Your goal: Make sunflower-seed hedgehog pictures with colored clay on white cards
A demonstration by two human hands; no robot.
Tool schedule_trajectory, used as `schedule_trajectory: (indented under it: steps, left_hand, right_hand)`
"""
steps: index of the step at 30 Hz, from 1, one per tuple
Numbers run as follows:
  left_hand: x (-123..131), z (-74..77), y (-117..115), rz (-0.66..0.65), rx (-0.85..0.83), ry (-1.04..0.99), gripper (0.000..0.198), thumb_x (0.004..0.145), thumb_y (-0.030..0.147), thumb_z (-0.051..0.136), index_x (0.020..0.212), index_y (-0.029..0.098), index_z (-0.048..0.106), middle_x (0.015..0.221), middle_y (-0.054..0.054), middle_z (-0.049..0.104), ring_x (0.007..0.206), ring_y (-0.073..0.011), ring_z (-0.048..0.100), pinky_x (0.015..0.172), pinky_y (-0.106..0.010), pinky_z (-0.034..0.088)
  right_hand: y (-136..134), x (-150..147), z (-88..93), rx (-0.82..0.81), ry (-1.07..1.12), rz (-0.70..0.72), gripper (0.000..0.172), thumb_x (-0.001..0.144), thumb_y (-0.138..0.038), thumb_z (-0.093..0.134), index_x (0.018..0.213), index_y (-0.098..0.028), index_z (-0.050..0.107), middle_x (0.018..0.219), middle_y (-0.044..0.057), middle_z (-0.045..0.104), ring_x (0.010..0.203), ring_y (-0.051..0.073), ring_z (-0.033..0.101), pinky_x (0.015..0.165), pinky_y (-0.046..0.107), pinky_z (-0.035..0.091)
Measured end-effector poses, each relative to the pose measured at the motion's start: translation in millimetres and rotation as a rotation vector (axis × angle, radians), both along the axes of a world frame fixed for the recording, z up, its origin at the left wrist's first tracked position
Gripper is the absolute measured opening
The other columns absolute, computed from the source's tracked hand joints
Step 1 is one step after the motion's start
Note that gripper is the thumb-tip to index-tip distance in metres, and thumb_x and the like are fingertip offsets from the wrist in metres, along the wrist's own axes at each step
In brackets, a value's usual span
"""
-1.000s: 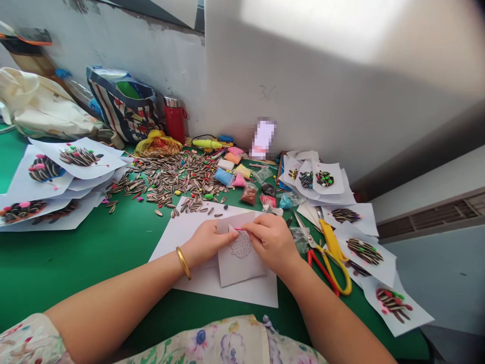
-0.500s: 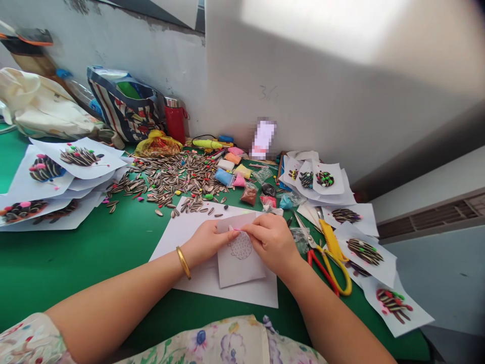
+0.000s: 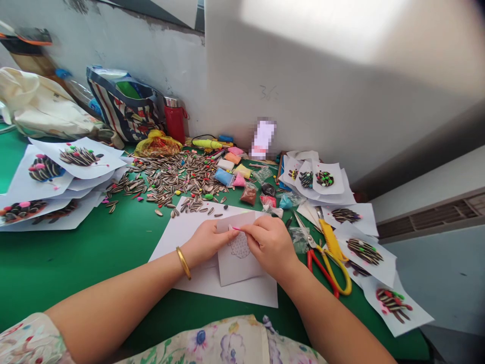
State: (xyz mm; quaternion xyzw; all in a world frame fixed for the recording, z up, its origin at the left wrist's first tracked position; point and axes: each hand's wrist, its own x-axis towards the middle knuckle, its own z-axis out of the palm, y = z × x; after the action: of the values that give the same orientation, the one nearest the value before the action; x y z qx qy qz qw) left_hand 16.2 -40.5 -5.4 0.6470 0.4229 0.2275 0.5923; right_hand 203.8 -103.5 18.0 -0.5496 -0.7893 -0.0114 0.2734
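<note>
Shifting slightly leftward since half a second ago, the right hand (image 3: 272, 246) is now covering more of a round pencil drawing (image 3: 238, 246). Beyond, toward twelve o'clock, the pale wall (image 3: 322, 101) is bearing handwriting (image 3: 268, 92) that is reading "3/", then a mark too faint to make out. Green table (image 3: 94, 258) is spreading all around. Left forearm (image 3: 117, 296) and right forearm (image 3: 337, 313) are reaching in from eight and four o'clock. Seeds (image 3: 182, 174) are lying heaped toward eleven o'clock, and a large white sheet (image 3: 176, 242) is lying beneath the hands. At the centre, the left hand (image 3: 206, 242) is gripping a small card (image 3: 237, 273) at its ten o'clock side, thumb resting on the face. Scissors (image 3: 311, 241) are lying toward three o'clock. Knuckles up, the right hand is pinching a pink strip (image 3: 235, 229) between thumb and forefinger, at the drawing's twelve o'clock, just beside the left thumb tip.
</note>
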Motion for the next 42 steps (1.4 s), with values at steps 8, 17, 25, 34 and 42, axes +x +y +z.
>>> schedule_trajectory:
  steps: [8,17,25,34,42]
  left_hand:
    - [0.3,0.8,-0.1,-0.006,-0.013,-0.010,0.042,0.077,0.052,0.068,0.093,0.015,0.073,0.086,-0.006,0.075,0.072,-0.0205,0.064,0.059,-0.027,0.049]
    - [-0.6,-0.9,0.8,-0.005,0.001,0.005,0.043,0.077,0.054,0.067,0.091,0.013,0.073,0.086,-0.007,0.075,0.073,-0.0211,0.065,0.060,-0.027,0.049]
    - [0.0,4.0,0.2,0.012,-0.073,-0.094,0.045,0.077,0.051,0.069,0.102,0.014,0.073,0.101,-0.008,0.075,0.087,-0.0234,0.066,0.070,-0.029,0.052]
    - [-0.9,-2.4,0.5,0.038,-0.170,-0.171,0.049,0.075,0.052,0.072,0.105,0.013,0.072,0.102,-0.011,0.075,0.088,-0.0259,0.068,0.075,-0.034,0.054]
    - [1.3,-0.4,-1.5,0.067,-0.278,-0.290,0.049,0.074,0.047,0.076,0.109,0.013,0.070,0.108,-0.013,0.074,0.088,-0.0257,0.069,0.078,-0.036,0.054]
  right_hand:
    - [0.5,1.2,3.0,0.004,0.001,-0.011,0.023,0.091,-0.017,0.054,0.100,-0.024,0.075,0.078,0.004,0.065,0.078,0.019,0.056,0.072,0.034,0.034]
    - [0.7,3.5,3.2,0.026,-0.028,-0.012,0.022,0.092,-0.018,0.056,0.101,-0.025,0.075,0.079,0.004,0.065,0.078,0.019,0.055,0.073,0.034,0.033]
    - [1.7,6.2,2.7,0.055,0.004,-0.002,0.020,0.092,-0.017,0.056,0.099,-0.024,0.074,0.082,0.004,0.066,0.081,0.019,0.056,0.076,0.035,0.036]
    - [3.4,10.6,-0.1,0.066,0.184,-0.110,0.023,0.095,-0.021,0.050,0.109,-0.021,0.068,0.098,0.007,0.067,0.093,0.022,0.059,0.084,0.038,0.043]
    - [10.7,15.5,-6.4,-0.353,0.508,-0.156,0.032,0.090,-0.043,0.058,0.113,-0.022,0.066,0.100,0.006,0.064,0.082,0.019,0.058,0.073,0.032,0.048]
